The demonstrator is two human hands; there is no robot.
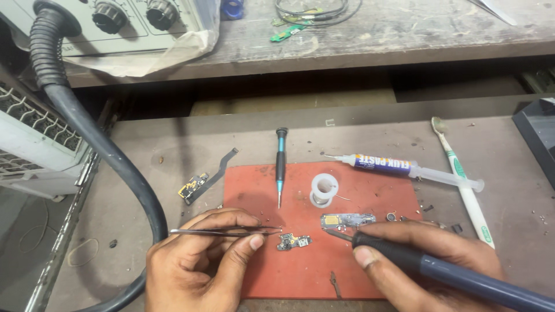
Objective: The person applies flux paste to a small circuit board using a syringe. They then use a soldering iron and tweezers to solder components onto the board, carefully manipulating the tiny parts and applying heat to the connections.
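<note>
My right hand is hiding the soldering iron's tip; the iron's handle is running off the frame's corner.

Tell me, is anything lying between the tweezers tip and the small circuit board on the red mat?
Nothing visible. The tweezers in the left hand end just above-left of the small board, with only bare red mat between. The soldering iron in the right hand points at another board.

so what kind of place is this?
Most likely an electronics repair bench. The right hand holds a soldering iron at a small circuit board; the left hand holds tweezers over a red work mat, with a solder spool and flux syringe.
</note>
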